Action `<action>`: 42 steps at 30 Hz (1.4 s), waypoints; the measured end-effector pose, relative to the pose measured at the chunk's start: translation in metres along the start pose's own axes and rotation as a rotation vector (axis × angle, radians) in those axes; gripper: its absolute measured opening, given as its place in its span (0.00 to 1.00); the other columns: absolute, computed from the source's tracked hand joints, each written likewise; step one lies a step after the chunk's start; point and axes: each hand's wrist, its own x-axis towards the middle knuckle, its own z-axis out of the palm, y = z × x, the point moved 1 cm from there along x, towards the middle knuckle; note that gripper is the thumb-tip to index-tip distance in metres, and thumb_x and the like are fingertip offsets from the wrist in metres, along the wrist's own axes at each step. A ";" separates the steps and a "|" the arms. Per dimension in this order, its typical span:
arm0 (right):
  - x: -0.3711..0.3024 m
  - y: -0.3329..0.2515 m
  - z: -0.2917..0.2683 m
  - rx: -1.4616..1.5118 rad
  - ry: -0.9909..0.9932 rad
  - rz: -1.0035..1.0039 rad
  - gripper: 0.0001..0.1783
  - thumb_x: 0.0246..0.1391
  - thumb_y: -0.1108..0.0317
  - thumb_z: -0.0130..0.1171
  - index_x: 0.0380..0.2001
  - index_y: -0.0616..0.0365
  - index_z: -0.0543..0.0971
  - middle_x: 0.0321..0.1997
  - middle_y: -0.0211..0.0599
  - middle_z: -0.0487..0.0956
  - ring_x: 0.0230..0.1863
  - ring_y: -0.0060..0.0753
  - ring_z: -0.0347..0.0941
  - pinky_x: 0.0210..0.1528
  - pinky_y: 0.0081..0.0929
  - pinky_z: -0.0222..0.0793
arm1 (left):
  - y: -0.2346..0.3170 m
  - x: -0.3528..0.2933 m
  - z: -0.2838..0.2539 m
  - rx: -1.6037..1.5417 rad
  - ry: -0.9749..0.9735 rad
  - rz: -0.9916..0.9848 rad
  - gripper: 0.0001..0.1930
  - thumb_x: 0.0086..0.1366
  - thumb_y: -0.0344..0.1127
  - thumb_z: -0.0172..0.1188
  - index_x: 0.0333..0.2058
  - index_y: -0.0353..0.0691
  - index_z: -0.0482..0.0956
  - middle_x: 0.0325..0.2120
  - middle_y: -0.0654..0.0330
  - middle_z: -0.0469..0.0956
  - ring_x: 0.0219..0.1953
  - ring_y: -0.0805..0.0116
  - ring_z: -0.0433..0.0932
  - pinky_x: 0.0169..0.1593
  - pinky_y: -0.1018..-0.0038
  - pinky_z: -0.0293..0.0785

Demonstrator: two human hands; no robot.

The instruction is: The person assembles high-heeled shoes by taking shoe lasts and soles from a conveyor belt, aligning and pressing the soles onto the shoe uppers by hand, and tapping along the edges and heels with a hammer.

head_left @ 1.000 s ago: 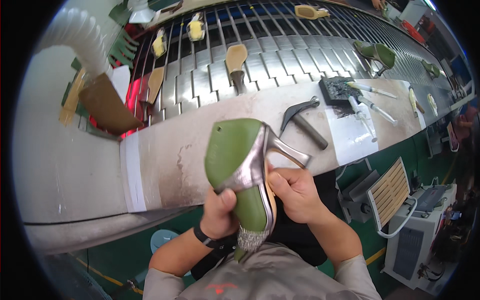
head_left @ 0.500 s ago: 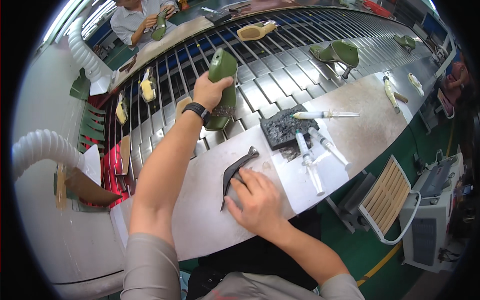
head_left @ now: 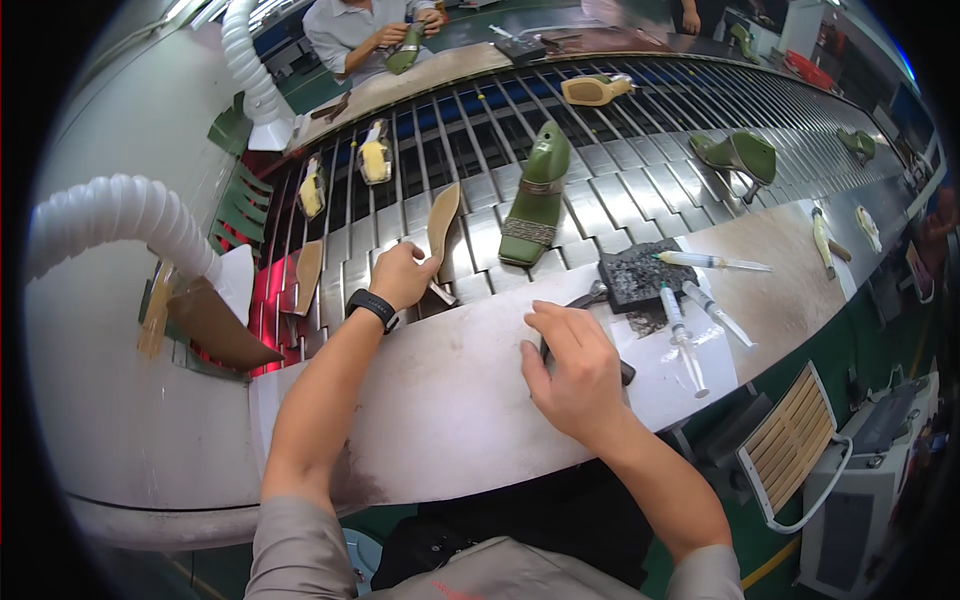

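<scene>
My left hand [head_left: 405, 275] is closed on the lower end of a tan shoe sole [head_left: 441, 222], which stands at the near edge of the metal slat conveyor with its heel pointing toward the bench. To its right, a green shoe [head_left: 533, 205] with a decorated strap lies on the slats, untouched. My right hand [head_left: 578, 375] is over a dark pincer-like tool [head_left: 590, 295] on the bench, thumb and forefinger apart. The hand covers much of the tool, so contact is unclear.
A black block [head_left: 635, 285] and several syringes [head_left: 683, 340] lie right of my right hand. Another sole [head_left: 308, 277] and yellow-filled pieces [head_left: 375, 158] are on the conveyor [head_left: 620, 200]. White hoses [head_left: 130, 215] stand at left. Across the conveyor, a person [head_left: 355, 40] handles a green shoe.
My left hand has let go of the green shoe, leaving it on the conveyor, and now grips the tan sole. The view has shifted, and my right hand covers more of the tool.
</scene>
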 end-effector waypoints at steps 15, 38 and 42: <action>0.051 0.027 0.086 0.665 -0.400 0.666 0.21 0.64 0.69 0.69 0.58 0.60 0.78 0.37 0.33 0.84 0.36 0.20 0.78 0.42 0.25 0.77 | -0.076 0.153 0.026 -0.351 0.350 0.074 0.39 0.62 0.53 0.76 0.59 0.26 0.72 0.52 0.36 0.81 0.55 0.42 0.82 0.59 0.55 0.78; 0.039 0.018 0.075 0.427 0.050 0.325 0.25 0.56 0.58 0.71 0.48 0.58 0.71 0.33 0.40 0.78 0.38 0.48 0.78 0.42 0.41 0.72 | -0.114 -0.054 -0.047 -0.367 0.463 0.143 0.48 0.51 0.28 0.71 0.71 0.30 0.61 0.62 0.39 0.74 0.64 0.43 0.76 0.69 0.58 0.67; 0.023 -0.034 0.025 -0.099 -0.223 -0.279 0.24 0.47 0.55 0.76 0.41 0.56 0.77 0.37 0.37 0.80 0.42 0.41 0.78 0.48 0.39 0.71 | -0.132 -0.217 -0.068 -0.037 0.460 0.266 0.58 0.41 0.33 0.77 0.73 0.30 0.59 0.62 0.32 0.70 0.62 0.32 0.74 0.69 0.51 0.69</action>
